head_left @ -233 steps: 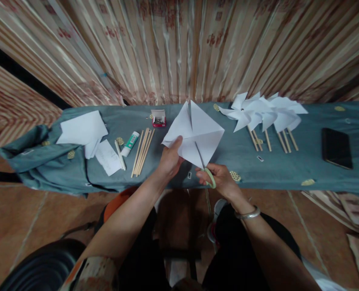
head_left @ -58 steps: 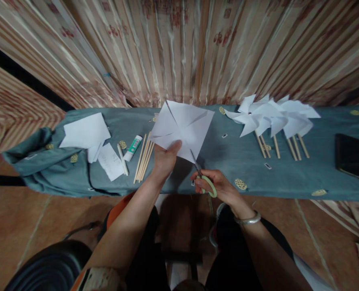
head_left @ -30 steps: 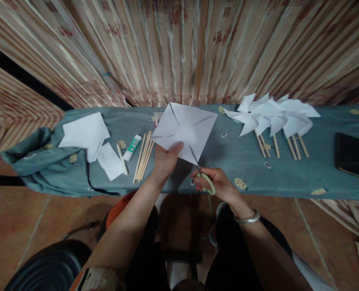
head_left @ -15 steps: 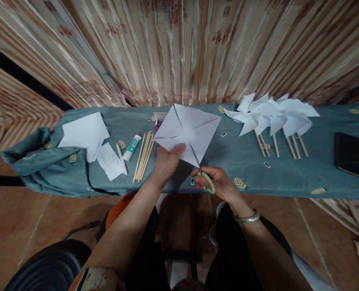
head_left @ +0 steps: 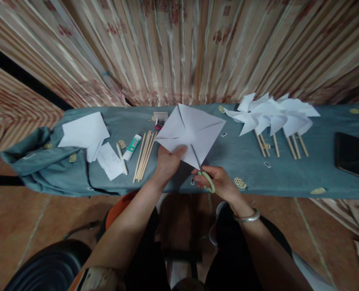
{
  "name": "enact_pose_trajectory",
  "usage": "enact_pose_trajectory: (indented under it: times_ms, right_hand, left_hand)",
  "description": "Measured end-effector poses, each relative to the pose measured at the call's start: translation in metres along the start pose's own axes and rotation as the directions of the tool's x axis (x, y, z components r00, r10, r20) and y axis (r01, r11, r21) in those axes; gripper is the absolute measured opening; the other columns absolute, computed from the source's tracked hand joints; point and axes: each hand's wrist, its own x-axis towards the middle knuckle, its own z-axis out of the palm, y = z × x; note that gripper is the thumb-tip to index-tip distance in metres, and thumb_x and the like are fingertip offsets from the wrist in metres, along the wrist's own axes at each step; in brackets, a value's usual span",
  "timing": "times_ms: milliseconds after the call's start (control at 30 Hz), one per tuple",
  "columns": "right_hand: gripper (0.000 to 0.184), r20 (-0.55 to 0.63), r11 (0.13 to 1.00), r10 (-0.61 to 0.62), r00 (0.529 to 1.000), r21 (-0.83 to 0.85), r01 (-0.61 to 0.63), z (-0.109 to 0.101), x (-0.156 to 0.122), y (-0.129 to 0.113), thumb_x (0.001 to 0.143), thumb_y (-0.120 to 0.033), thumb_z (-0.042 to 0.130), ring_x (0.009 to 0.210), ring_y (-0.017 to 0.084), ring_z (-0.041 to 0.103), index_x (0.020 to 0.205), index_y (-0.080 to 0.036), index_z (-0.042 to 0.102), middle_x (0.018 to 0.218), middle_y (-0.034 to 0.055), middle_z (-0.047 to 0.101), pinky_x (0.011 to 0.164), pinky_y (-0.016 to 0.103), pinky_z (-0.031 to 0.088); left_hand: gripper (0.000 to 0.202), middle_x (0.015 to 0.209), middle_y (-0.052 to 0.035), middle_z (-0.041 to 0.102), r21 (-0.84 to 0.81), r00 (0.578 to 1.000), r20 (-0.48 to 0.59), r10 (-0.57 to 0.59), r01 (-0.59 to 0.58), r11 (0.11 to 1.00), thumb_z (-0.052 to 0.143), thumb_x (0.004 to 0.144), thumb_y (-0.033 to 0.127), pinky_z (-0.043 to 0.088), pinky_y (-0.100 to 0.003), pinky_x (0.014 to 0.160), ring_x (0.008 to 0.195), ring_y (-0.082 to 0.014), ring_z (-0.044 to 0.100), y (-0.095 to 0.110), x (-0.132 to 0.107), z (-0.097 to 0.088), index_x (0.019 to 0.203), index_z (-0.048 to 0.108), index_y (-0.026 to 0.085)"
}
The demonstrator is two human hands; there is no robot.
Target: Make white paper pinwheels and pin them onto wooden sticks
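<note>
Currently: left hand (head_left: 166,161) fingers pinch one paper square (head_left: 194,129); right hand (head_left: 221,185) fingers clasp one scissors (head_left: 208,182).

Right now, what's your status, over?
Left hand grips the paper square. Right hand holds scissors, blades at its near corner. Wooden sticks lie apart, to the left.

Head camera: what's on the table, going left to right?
White paper sheets → glue stick → wooden sticks → paper square in the left hand, cut by the right hand's scissors → paper pinwheels → black phone.
</note>
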Motion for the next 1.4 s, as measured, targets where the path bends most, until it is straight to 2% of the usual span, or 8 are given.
enact_pose_trajectory:
  times_ms: [400,833,1067,1233,1400]
  right_hand:
    - [0.044,-0.024,0.999,-0.032,0.999,-0.030,0.031,0.0017,-0.0007,-0.0026,0.051,-0.052,0.085,0.050,0.010,0.053,0.072,-0.016,0.070,0.053,-0.0026,0.061,0.048,0.022,0.041]
    - [0.040,-0.023,0.994,-0.092,0.996,-0.068,0.090,-0.0017,0.0003,0.0023,0.057,-0.052,0.083,0.051,0.010,0.054,0.071,-0.017,0.071,0.054,-0.0020,0.061,0.049,0.022,0.042]
    - [0.041,-0.030,0.996,-0.070,0.997,-0.059,0.068,0.0003,0.0006,-0.0005,0.054,-0.054,0.084,0.049,0.010,0.052,0.063,-0.018,0.066,0.052,-0.0026,0.059,0.047,0.022,0.040]
    - [0.041,-0.024,0.993,-0.089,0.996,-0.076,0.087,-0.0008,0.0004,0.0007,0.055,-0.054,0.084,0.050,0.010,0.052,0.067,-0.018,0.067,0.052,-0.0021,0.060,0.046,0.022,0.040]
    - [0.042,-0.016,0.989,-0.112,0.994,-0.099,0.110,-0.0018,-0.0004,-0.0006,0.058,-0.055,0.082,0.050,0.010,0.053,0.060,-0.019,0.061,0.052,-0.0022,0.060,0.047,0.021,0.040]
  left_hand:
    - [0.025,0.090,-0.0088,0.074,0.008,0.998,0.056,-0.034,0.033,0.999,0.069,0.067,0.028,0.054,-0.038,0.085,0.091,-0.0251,0.068,0.0070,-0.0053,0.0019,0.087,0.066,0.015]
    - [0.025,0.093,-0.0085,0.074,0.028,0.997,0.056,-0.048,0.047,0.999,0.070,0.066,0.028,0.054,-0.036,0.080,0.085,-0.0237,0.067,0.0065,-0.0072,0.0022,0.088,0.068,0.016]
    - [0.026,0.097,-0.0102,0.073,0.007,0.997,0.066,-0.049,0.048,0.999,0.071,0.066,0.027,0.053,-0.035,0.083,0.086,-0.0225,0.067,0.0035,-0.0058,0.0015,0.089,0.068,0.014]
    - [0.030,0.096,-0.0100,0.073,0.005,0.997,0.053,-0.050,0.050,0.999,0.071,0.064,0.028,0.053,-0.037,0.083,0.087,-0.0236,0.067,0.0053,-0.0062,0.0020,0.090,0.067,0.014]
    - [0.027,0.090,-0.0076,0.073,0.021,0.995,0.059,-0.077,0.076,0.997,0.071,0.063,0.027,0.054,-0.035,0.075,0.080,-0.0225,0.066,0.0054,-0.0080,0.0021,0.087,0.067,0.016]
